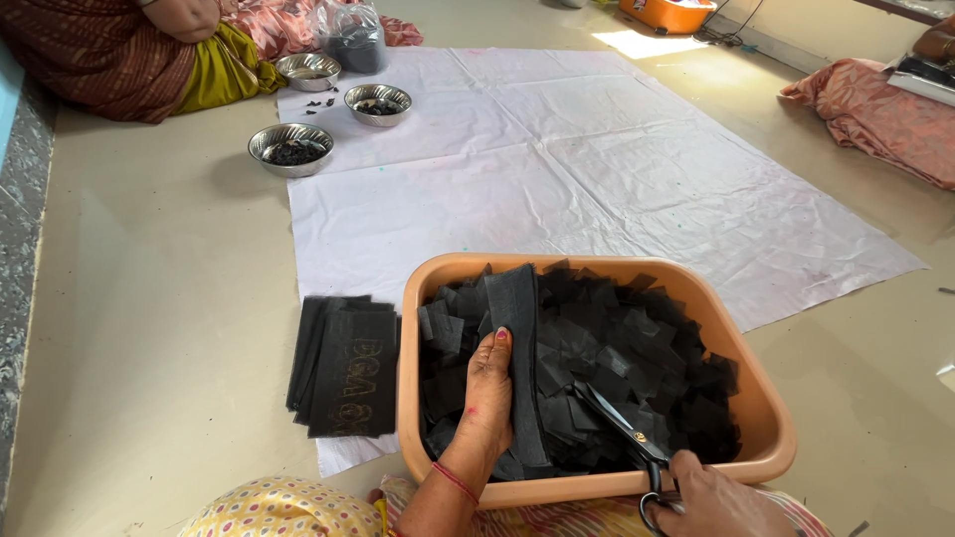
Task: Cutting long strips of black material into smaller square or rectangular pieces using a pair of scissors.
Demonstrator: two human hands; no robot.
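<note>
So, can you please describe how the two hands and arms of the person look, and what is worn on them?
The left hand has a pink-painted thumbnail and a thin red thread bracelet at the wrist. The forearm is bare, with no sleeve in view. The right hand is seen only in part at the bottom edge; no ring or bangle shows on it. Below the arms lies yellow patterned clothing.

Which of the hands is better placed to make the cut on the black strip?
Probably the right hand: it already grips the scissors, blades beside the black strip that the left hand holds.

Fabric stack [345,366] left of tub [418,418]
</note>
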